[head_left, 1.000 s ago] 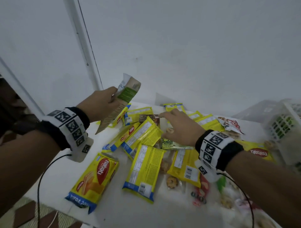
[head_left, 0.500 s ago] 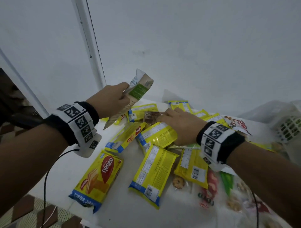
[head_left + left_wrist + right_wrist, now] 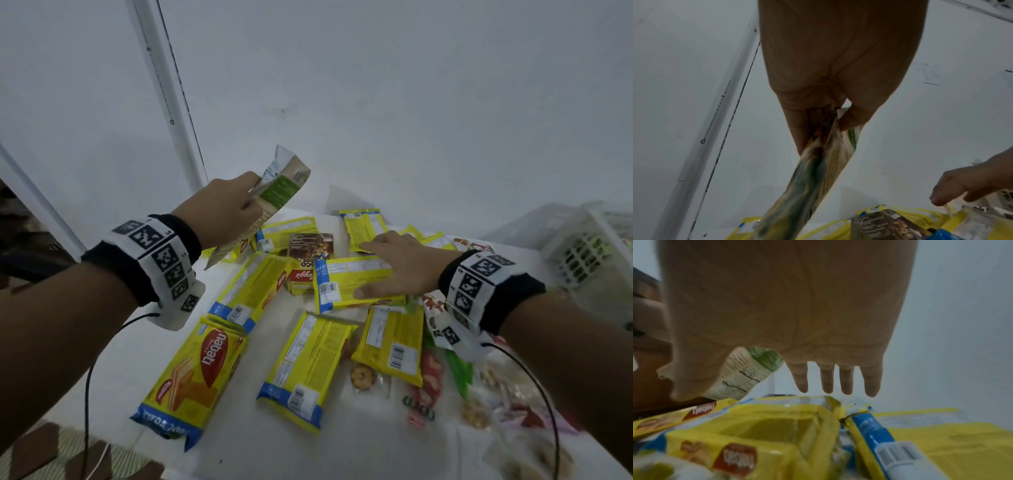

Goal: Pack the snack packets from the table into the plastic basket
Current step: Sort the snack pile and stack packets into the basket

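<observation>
Head view first: left hand (image 3: 222, 209) is up in the air at mid-left of the frame, fingers and thumb pinched on a green-and-beige packet (image 3: 270, 197) that sticks up and to the right, clear of the pile. Right hand (image 3: 399, 265) is right of center, fingers straight, lying flat on a yellow packet (image 3: 352, 284) whose long axis runs left-right across the frame, blue barcode end pointing left, away from the wrist. Imo that's the bit the next move turns on: the packet sits directly under the palm, lengthwise along the fingers, so the right hand is way closer to it than the left and prob just needs to curl around it. The plastic basket (image 3: 589, 253) is at the right edge of the frame w/ its mesh side showing, on the right hand's side, so the carry goes rightward. Tons of other packets are scattered on the white counter (image 3: 137, 359), so the job is nowhere near done afaict. Left wrist view: thumb and fingers clamp the top edge of the green-and-beige packet, which hangs down toward bottom center; the right hand shows at the lower right, reaching over the yellow pile. Right wrist view: palm fills the top half, four straight fingers (image 3: 826, 379) spread w/ nothing held, hovering just over the yellow packet in the lower middle; can't tell contact from here, it's blurry.
</observation>
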Demonstrator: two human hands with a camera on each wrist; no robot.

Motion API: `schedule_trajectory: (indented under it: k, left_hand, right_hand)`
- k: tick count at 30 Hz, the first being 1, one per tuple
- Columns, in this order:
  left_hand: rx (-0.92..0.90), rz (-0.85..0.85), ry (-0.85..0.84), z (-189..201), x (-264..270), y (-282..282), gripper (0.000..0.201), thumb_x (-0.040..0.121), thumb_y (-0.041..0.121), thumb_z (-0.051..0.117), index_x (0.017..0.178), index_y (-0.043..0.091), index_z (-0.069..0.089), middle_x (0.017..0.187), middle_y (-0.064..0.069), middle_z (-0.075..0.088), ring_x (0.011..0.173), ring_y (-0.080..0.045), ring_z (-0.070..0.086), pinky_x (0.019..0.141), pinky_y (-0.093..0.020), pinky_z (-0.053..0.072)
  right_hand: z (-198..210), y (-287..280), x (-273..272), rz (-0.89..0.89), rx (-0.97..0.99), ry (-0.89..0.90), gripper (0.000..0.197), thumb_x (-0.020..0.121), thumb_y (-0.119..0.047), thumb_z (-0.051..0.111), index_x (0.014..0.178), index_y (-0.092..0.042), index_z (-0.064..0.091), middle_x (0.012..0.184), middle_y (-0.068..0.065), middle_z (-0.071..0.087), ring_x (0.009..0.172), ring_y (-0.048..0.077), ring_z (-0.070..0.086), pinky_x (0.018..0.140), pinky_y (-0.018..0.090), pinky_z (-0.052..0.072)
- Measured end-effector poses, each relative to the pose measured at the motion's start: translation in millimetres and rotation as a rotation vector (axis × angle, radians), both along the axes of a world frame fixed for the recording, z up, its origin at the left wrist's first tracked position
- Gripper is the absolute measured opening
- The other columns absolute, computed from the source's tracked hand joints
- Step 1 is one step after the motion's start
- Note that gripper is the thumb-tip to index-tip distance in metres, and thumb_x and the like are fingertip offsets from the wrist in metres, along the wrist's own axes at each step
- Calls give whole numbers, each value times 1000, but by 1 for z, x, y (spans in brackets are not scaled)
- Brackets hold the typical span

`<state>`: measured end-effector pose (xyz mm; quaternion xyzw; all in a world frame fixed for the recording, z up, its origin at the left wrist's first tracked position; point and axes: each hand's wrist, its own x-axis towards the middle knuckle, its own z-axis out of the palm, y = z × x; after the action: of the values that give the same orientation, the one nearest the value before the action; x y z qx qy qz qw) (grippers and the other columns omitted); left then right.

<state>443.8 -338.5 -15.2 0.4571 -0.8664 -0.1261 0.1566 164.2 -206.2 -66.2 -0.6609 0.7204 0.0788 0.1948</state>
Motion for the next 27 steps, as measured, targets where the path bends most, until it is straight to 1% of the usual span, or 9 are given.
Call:
schedule_trajectory:
  k: [4, 7, 10, 13, 16, 19, 21, 25, 27]
  left_hand:
    - [-20, -13, -5, -2, 1, -2, 20, 101, 20, 44, 116, 12, 53, 75, -8, 60, 60, -25, 53, 54, -32, 39]
    - [-3, -90, -19, -7, 0, 4, 29, 100, 25, 50, 128, 20, 56, 95, -4, 72, 66, -17, 62, 61, -31, 49]
    - [25, -195, -96, -18, -7, 9, 33, 97, 43, 61, 125, 25, 61, 111, 3, 73, 77, -11, 64, 72, -29, 50]
    - [57, -233, -195, -27, -18, 14, 51, 87, 64, 64, 123, 28, 62, 114, 8, 68, 91, -12, 61, 84, -31, 48]
    - [34, -261, -139, -26, -38, 26, 59, 83, 67, 66, 126, 27, 60, 113, 3, 58, 98, -16, 55, 86, -33, 44]
    - [-11, -401, -142, -26, -72, 50, 57, 87, 62, 65, 129, 24, 59, 111, 3, 51, 107, -16, 51, 92, -33, 41]
    - [-40, -528, -235, -31, -102, 71, 59, 89, 63, 63, 134, 27, 54, 118, 0, 51, 114, -20, 50, 95, -36, 42]
    - [-79, -651, -533, -48, -164, 104, 83, 84, 69, 64, 149, 26, 35, 141, -8, 42, 127, -30, 44, 97, -42, 46]
    - [-46, -657, -671, -55, -185, 106, 94, 80, 73, 66, 152, 26, 29, 150, -11, 35, 132, -34, 41, 102, -49, 46]
  right_hand:
    - [-4, -10, 15, 66, -115, 13, 96, 81, -81, 56, 159, -35, 22, 162, 0, 19, 149, 26, 18, 119, 49, 28]
    - [-10, -16, 23, 107, -160, 24, 88, 85, -77, 54, 157, -33, 27, 159, 1, 27, 144, 27, 26, 115, 48, 34]
    - [-10, -13, 20, 107, -154, 28, 83, 87, -72, 58, 154, -30, 32, 152, 3, 35, 138, 27, 34, 110, 46, 38]
    - [-7, -3, 8, 60, -166, 42, 71, 90, -67, 59, 146, -27, 40, 140, 3, 42, 129, 25, 40, 105, 45, 41]
    - [-7, 13, -12, -41, -225, 19, 42, 99, -50, 54, 130, -22, 47, 124, 4, 46, 120, 27, 45, 98, 43, 42]
    - [-7, 33, -35, -139, -260, 14, 21, 100, -29, 49, 116, -17, 46, 106, 2, 45, 105, 30, 49, 82, 40, 39]
    - [-7, 50, -48, -177, -195, 67, 28, 98, -36, 50, 119, -18, 46, 110, 5, 47, 103, 30, 50, 83, 39, 40]
    - [-17, 84, -67, -136, 100, 175, 86, 80, -79, 60, 147, -30, 37, 141, 8, 43, 128, 33, 46, 103, 47, 43]
    - [-23, 100, -71, -96, 169, 194, 92, 77, -79, 63, 151, -32, 35, 143, 8, 41, 130, 33, 41, 104, 49, 42]
